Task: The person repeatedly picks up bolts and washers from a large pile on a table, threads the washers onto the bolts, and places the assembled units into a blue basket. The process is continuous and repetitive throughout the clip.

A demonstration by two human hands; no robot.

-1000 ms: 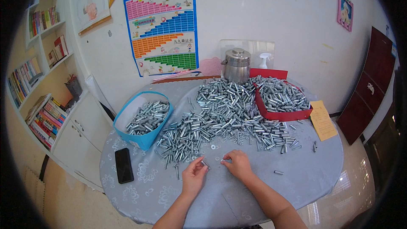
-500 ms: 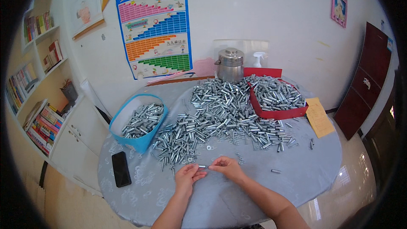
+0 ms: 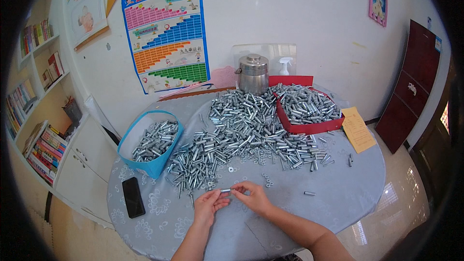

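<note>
Near the front of the table, both of my hands are closed on one small silvery expansion bolt (image 3: 225, 191). My left hand (image 3: 208, 205) pinches its left end between thumb and fingers. At its right end are the fingertips of my right hand (image 3: 252, 197); what they grip there is too small to make out. Just beyond my hands lies a wide heap of similar expansion bolts (image 3: 241, 128). A loose washer (image 3: 231, 169) and a small group of washers (image 3: 267, 180) rest on the tablecloth near my fingers.
A blue fabric bin (image 3: 153, 166) with metal sleeves stands left, a black phone (image 3: 133, 197) near it. At the back are a steel pot (image 3: 253, 75) and a red box (image 3: 309, 128) full of bolts. A yellow paper (image 3: 358, 129) and a single bolt (image 3: 309, 193) lie right.
The view has shifted a little, so the scene sits slightly further left. Both hands still hold the bolt, with its shiny body showing a little more between them.
</note>
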